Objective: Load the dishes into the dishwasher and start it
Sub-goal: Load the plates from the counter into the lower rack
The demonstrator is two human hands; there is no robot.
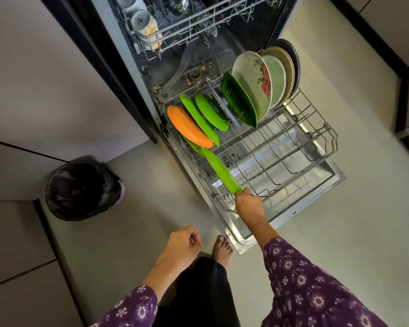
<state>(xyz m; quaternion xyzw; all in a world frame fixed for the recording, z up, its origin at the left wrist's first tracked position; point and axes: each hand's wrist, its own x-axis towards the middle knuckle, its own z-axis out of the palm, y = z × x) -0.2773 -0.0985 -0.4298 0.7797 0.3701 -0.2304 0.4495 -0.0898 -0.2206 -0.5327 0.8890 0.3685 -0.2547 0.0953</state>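
Centre frame, a pale grey coated-wire dish rack [327, 135] sits over a shiny steel dishwasher door [300, 210]. In it, a smooth orange plastic plate [187, 128] and a bright green plastic plate [220, 171], both softly glossy. Lower left, a crinkled, shiny black plastic bin bag [80, 187]. Bottom right, a purple flowered cloth sleeve [316, 291], matt.

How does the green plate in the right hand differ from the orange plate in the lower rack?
Colour: the held green plate is bright green; the orange plate is orange. Grip: the right hand pinches the held green plate's near edge; the orange plate sits unheld. Pose: the held green plate slants low toward the front; the orange plate leans in its slot farther back. Both are along the left side of the lower rack.
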